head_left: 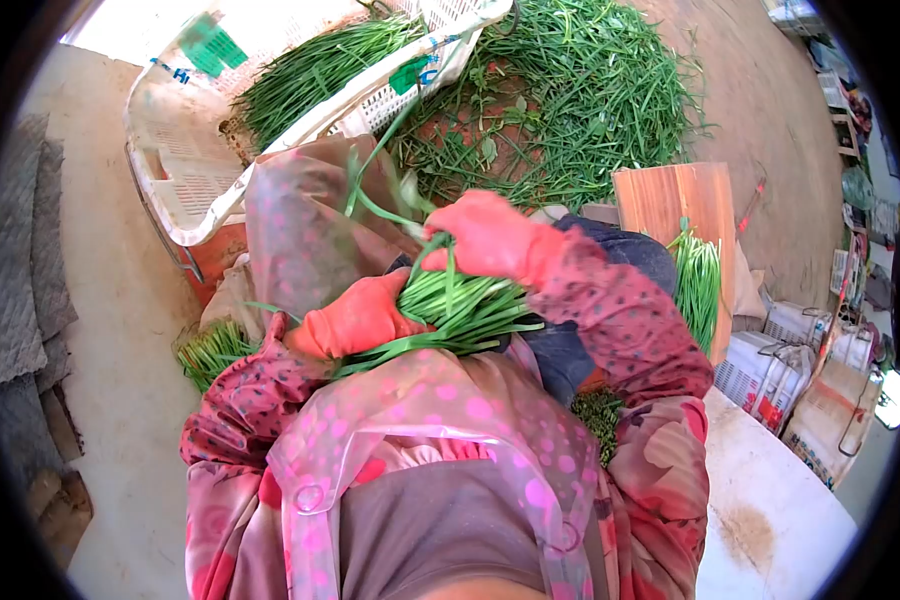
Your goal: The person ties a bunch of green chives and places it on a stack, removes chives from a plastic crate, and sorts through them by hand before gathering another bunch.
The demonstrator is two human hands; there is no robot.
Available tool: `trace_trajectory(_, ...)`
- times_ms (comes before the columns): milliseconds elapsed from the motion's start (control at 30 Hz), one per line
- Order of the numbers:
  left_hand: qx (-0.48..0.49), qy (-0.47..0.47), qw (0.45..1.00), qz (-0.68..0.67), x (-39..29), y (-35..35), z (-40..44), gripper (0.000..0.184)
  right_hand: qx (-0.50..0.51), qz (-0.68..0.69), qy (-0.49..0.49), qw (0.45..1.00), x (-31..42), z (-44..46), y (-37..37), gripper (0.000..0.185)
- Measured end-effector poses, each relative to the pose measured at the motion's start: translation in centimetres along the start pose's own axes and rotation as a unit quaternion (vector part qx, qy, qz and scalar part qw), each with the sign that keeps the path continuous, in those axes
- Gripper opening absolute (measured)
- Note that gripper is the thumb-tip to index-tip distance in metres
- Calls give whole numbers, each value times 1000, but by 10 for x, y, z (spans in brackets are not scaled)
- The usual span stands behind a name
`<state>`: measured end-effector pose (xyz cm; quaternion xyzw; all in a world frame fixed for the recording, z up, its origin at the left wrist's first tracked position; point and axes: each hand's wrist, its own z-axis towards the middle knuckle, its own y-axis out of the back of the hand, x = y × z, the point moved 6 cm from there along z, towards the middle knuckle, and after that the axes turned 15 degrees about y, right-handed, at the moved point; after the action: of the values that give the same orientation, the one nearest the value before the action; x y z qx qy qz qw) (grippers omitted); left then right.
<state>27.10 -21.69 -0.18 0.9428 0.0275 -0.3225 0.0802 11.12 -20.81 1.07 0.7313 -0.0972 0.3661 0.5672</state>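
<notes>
A bundle of green chives [470, 312] lies across my lap, its cut ends fanned toward the right. My left hand [352, 318], in an orange-red rubber glove, is wrapped round the bundle's left part. Above it my right hand [492, 238], gloved alike, is closed on a long green strand [375, 205] that runs up and left and is partly smeared by motion. Part of the strand passes down over the bundle under the right fingers. The fingertips of both hands are partly hidden.
A white plastic basket [185, 165] holding chives stands front left. Loose chives [610, 90] are heaped on the ground ahead. A wooden board [675, 190] with another bunch [697, 285] is at right, and a bunch [213, 355] sits at left. White crates [760, 370] stand far right.
</notes>
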Motion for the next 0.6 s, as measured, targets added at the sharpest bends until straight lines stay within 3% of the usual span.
trace_trajectory(100,12,-19,997,-68,12,-2,7,54,-30,74,-29,996,-12,4,-21,26)
trace_trajectory(200,68,-6,985,-158,11,-3,8,52,-224,74,-33,971,-22,-9,-6,18)
trace_trajectory(367,118,21,969,-217,13,-5,14,53,-237,67,-43,968,-28,-11,-5,19)
trace_trajectory(433,130,19,963,-234,17,-7,15,54,-194,21,-65,979,-30,-7,-3,8)
trace_trajectory(467,140,18,958,-251,19,-7,15,56,-251,14,-55,966,-45,-11,-1,7)
trace_trajectory(500,141,17,957,-251,21,-8,12,56,-340,-21,-97,935,-83,-24,15,11)
trace_trajectory(567,157,-6,946,-282,21,-6,3,56,-429,182,-328,822,-153,-81,58,17)
trace_trajectory(600,153,-12,932,-329,22,-2,-1,54,-413,223,-352,810,-185,-104,68,23)
